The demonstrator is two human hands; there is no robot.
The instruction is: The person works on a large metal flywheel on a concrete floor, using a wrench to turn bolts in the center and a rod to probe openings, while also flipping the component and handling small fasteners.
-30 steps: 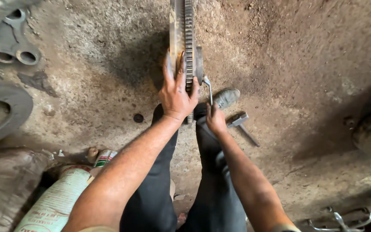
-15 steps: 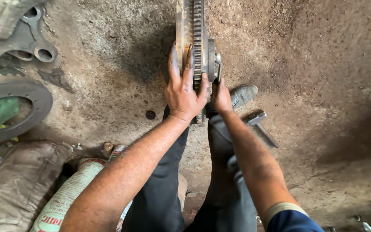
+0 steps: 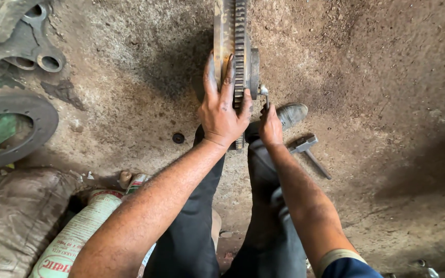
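Wrench (image 3: pixel 263 95) has swung up since earlier; my right hand (image 3: pixel 271 126) grips it, left hand (image 3: pixel 222 110) clamped on gear (image 3: pixel 235 46) at twelve. Brace firmly, turn slowly.

Rusty, rough metal toothed wheel (image 3: pixel 231 46); dull steel spanner (image 3: pixel 264 95); gritty, matt dirt floor (image 3: pixel 377 67); worn leather shoe (image 3: pixel 290 114); greasy cast-metal parts (image 3: pixel 14 36)
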